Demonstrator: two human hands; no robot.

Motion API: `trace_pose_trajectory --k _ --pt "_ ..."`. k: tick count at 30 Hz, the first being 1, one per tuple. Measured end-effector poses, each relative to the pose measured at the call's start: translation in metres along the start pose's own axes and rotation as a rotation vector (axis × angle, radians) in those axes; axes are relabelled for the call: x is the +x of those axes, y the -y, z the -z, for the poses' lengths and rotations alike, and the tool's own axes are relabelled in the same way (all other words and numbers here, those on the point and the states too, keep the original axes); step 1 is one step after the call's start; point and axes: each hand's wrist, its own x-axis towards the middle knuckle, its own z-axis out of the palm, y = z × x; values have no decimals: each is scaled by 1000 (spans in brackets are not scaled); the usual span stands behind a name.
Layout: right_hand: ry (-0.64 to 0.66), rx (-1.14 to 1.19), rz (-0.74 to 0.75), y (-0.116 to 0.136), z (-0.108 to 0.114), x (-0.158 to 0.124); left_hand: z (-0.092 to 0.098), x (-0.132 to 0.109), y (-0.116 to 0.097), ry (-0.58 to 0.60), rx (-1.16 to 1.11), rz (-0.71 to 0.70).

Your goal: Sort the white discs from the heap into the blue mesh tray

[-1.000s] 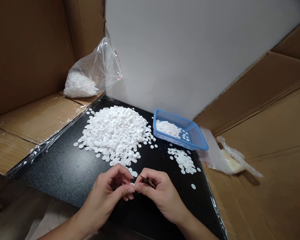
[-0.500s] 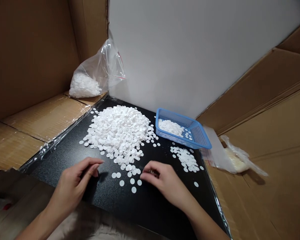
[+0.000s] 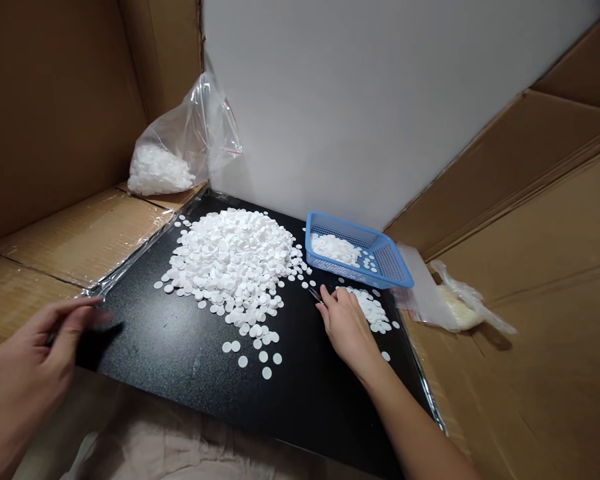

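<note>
- A dark slim tool [image 3: 316, 295] lies in the right hand [image 3: 344, 327], its tip poking out past the fingertips over the black tabletop [image 3: 170, 360]; the fingers close around it, and the grip seems to leave just the end free for fine work.
- That hand is low, between the big heap of white discs [image 3: 235, 260] and a smaller spread of discs [image 3: 373, 310], partly covering the latter from view.
- The left hand [image 3: 40, 353] is well apart, at the table's left edge, thumb and forefinger drawn close together; its fingers are blurred, so whether they pinch anything cannot be told.
- A few loose discs [image 3: 267, 373] lie flat at the heap's near end, probably spread out so that single ones are easy to pick.
- The blue basket [image 3: 393, 263] stands behind the smaller spread, with discs gathered mostly at its left end; its low walls presumably keep them apart from the heap.
- On the cardboard ledge [image 3: 105, 230] at the far left, a clear bag [image 3: 163, 170] holds more white pieces, perhaps put there to spare table room.
- Beyond the right edge, a plastic bag with yellowish contents [image 3: 460, 310] rests on cardboard [image 3: 520, 373].
</note>
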Motion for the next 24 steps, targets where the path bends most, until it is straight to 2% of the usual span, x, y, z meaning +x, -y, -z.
trace_pose_trajectory --k 3,5,7,9,11,13,15,17,21,24 --pt "-74 65 22 10 11 1 0 -5 -7 82 -84 0" --pt "-61 269 80 23 22 0 -3 -10 -10 127 -133 4" --pt "45 534 176 40 32 -3 -9 -17 -11 154 -137 -50" --pt "174 667 313 55 36 -8 -18 -23 -15 218 -167 -180" --pt "242 646 454 66 36 -12 -28 -30 -22 318 -216 -358" --pt "244 561 553 70 33 -15 -40 -38 -32 397 -258 -513" --pt "222 491 605 71 30 -16 -50 -46 -42 503 -243 -636" --pt "195 444 634 70 28 -15 -59 -53 -51 553 -206 -723" --pt "128 359 670 70 25 -14 -73 -58 -61 558 -114 -852" --pt "149 389 611 72 25 -12 -78 -57 -64 491 -70 -1011"
